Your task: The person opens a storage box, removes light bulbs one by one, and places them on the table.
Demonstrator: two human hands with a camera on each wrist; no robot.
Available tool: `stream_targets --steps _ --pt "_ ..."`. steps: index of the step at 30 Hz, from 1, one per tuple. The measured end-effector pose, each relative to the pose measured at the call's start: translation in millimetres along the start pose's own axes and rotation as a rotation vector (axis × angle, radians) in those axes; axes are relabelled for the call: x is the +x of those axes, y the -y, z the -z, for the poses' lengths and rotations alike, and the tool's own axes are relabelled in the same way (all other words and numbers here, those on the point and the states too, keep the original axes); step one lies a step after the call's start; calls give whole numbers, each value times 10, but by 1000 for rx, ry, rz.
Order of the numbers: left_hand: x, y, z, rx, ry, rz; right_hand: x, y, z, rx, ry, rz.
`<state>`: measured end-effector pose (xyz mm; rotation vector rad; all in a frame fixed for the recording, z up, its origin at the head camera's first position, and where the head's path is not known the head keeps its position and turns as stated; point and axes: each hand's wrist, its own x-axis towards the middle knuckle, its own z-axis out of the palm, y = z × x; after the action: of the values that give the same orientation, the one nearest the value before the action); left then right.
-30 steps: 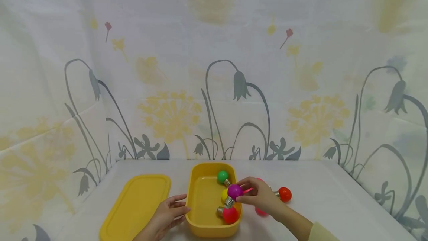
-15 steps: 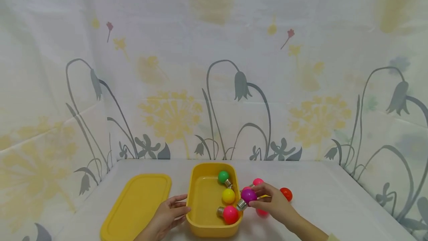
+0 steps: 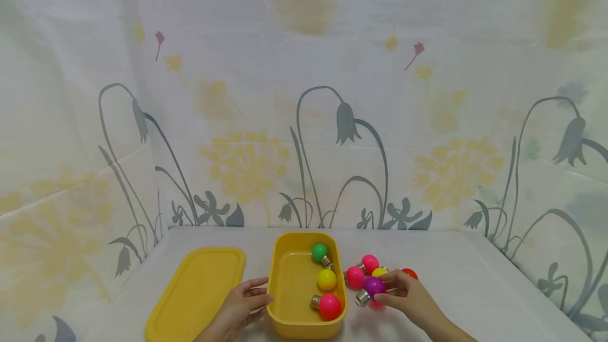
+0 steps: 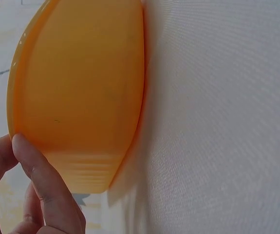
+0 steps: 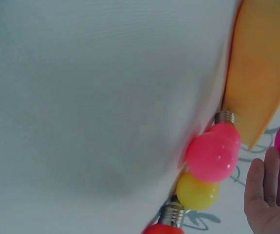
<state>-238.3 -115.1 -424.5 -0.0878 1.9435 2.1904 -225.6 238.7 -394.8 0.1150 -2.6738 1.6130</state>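
A yellow box point(image 3: 292, 326) stands mid-table, holding a green bulb point(image 3: 320, 252), a yellow bulb point(image 3: 326, 279) and a pink bulb point(image 3: 330, 306), all along its right side. My left hand point(image 3: 243, 304) pinches the box's left rim near its front corner; the left wrist view shows the fingertips at that edge. Right of the box, my right hand point(image 3: 412, 297) holds a purple bulb point(image 3: 374, 287) between thumb and fingers, its metal screw base pointing left and down. Several loose bulbs lie just behind and under it, including a pink bulb point(image 3: 355, 277), partly hidden by the hand.
To the left lies a flat yellow lid point(image 3: 195, 292) on the white table point(image 3: 475, 278). Beyond the loose yellow bulb point(image 5: 197, 191) is a red bulb point(image 5: 164, 229), cut off in the right wrist view. A flower-patterned cloth point(image 3: 266, 94) hangs behind.
My right hand has carried the purple bulb rightward, from above the box's right rim to over the loose bulbs. The left hand stays at the box.
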Motion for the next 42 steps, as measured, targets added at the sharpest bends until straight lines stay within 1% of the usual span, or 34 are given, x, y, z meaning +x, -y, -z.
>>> stream_targets --steps 3,6,9,13,19,22,27,30,31,37,38,42 --pt "1 -13 -10 5 -3 5 -24 -42 66 15 9 10" --pt "9 -27 -23 14 -11 10 -42 -83 121 26 -8 -2" --pt "15 -37 -35 22 -26 18 -44 -124 158 16 -43 -47" --pt "20 -49 -49 33 -49 27 -14 -189 207 -32 -78 -118" --pt "17 -43 -35 35 -56 17 44 -298 269 -57 -78 -175" --pt "3 -32 -24 29 -44 6 57 -359 280 -69 -64 -166" --pt "-7 -12 -22 16 -22 -6 94 -457 293 -87 -65 -171" --pt "-10 -2 -34 17 -18 2 117 -496 305 -89 -59 -186" --pt "-6 -3 -33 12 -16 16 125 -505 308 -85 -55 -190" --pt "8 -19 -57 24 -28 23 189 -526 339 -82 -38 -223" --pt "6 -19 -62 33 -30 11 199 -530 342 -82 -39 -223" --pt "11 -14 -44 30 -32 13 230 -533 336 -68 -46 -217"
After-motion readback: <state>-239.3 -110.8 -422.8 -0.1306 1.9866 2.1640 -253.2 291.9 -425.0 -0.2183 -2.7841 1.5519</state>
